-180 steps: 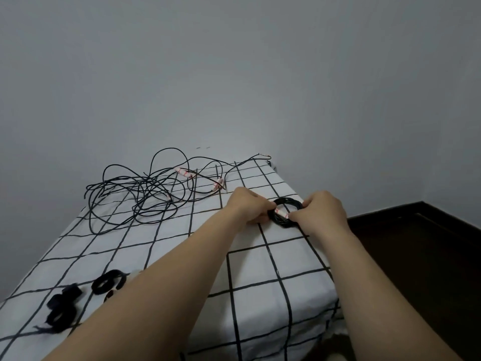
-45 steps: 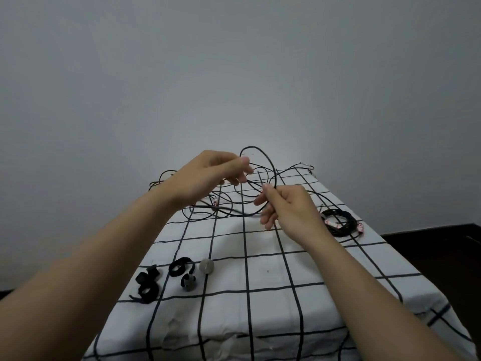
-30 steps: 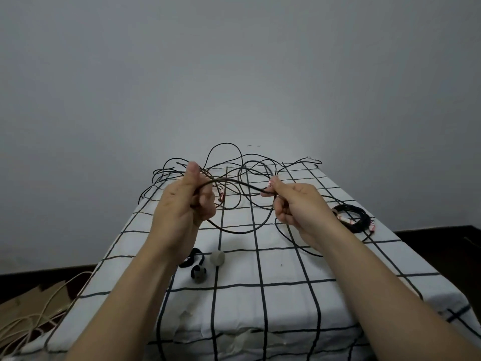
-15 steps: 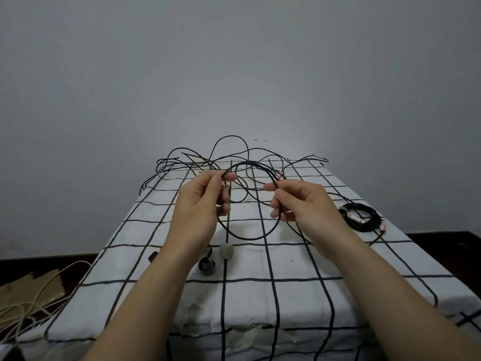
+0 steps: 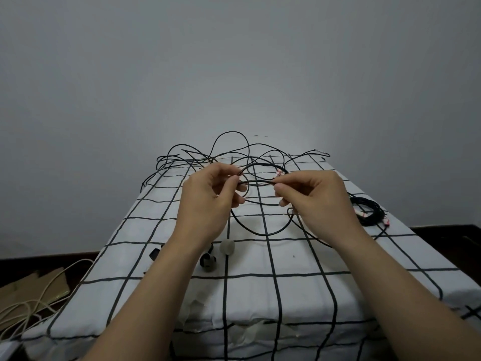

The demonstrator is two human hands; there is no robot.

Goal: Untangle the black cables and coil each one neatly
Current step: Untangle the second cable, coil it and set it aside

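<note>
- The left hand [image 5: 208, 204] and right hand [image 5: 317, 201] are closing together since a moment ago, fingers pinching a thin black cable [image 5: 260, 233] into a hanging loop: a second coil is probably beginning.
- The tangled black cables [image 5: 229, 152] are lying far on the white grid-cloth tabletop [image 5: 299, 256]; a finished black coil [image 5: 369, 214] is resting right.
- No container is showing.

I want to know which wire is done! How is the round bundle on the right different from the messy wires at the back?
The coiled cable is wound into one tight ring; the tangled cables sprawl in loose crossing loops. The coiled cable lies flat at the right edge; the tangled cables sit at the far end, some loops arching up. Both are thin and black.
</note>
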